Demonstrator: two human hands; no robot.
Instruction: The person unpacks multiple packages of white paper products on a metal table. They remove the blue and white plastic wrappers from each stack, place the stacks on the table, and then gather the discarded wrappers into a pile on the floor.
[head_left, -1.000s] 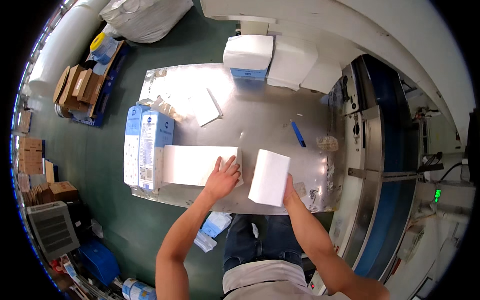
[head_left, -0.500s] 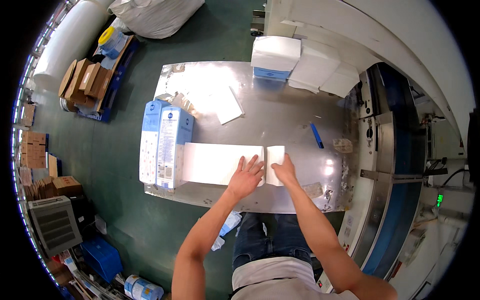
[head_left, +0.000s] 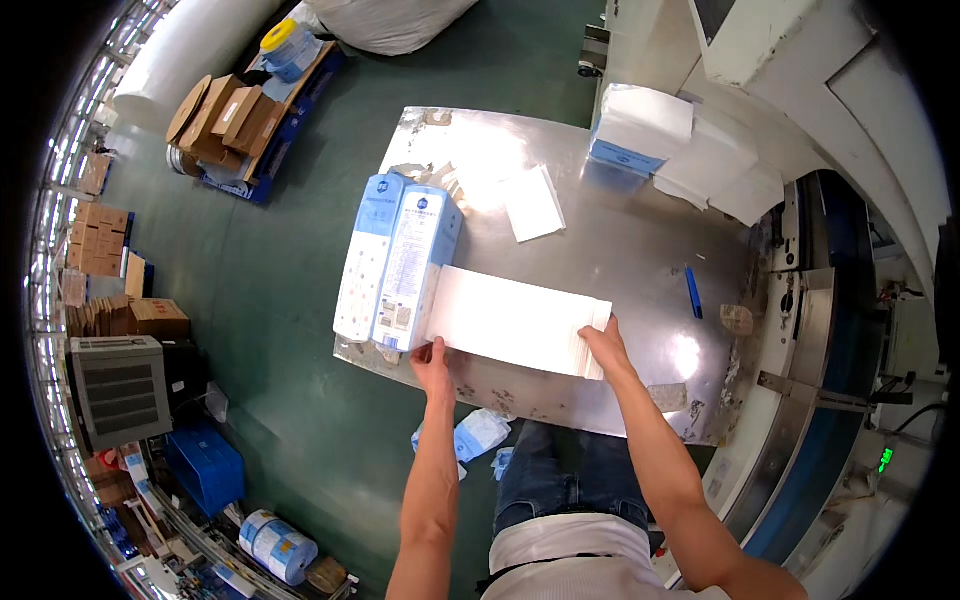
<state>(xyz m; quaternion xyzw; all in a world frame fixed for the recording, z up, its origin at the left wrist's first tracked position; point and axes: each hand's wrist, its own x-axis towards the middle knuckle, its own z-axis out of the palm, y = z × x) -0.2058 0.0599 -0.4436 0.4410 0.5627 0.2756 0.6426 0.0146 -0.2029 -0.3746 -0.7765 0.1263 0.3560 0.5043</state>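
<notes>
A long block of white folded paper sheets (head_left: 515, 318) lies across the near part of the metal table (head_left: 620, 255). My right hand (head_left: 606, 346) grips its right end, thumb on top and the other fingers mostly hidden at the end face. At the near left corner of the block, my left hand (head_left: 432, 368) has its thumb and fingers closed on the edge. That corner rests against two upright blue-and-white printed packs (head_left: 412, 270), which stand side by side at the table's left edge.
A blue cutter-like tool (head_left: 693, 291) lies right of the block, and a thin white stack (head_left: 534, 204) lies beyond it. White paper stacks (head_left: 640, 117) stand at the far right beside a machine (head_left: 795, 370). Blue-and-white wrappers (head_left: 480, 434) lie below the table's near edge.
My left hand has moved from the top of the paper block to its near left corner. The gap before the short right-hand piece has closed. The whole view has shifted and turned.
</notes>
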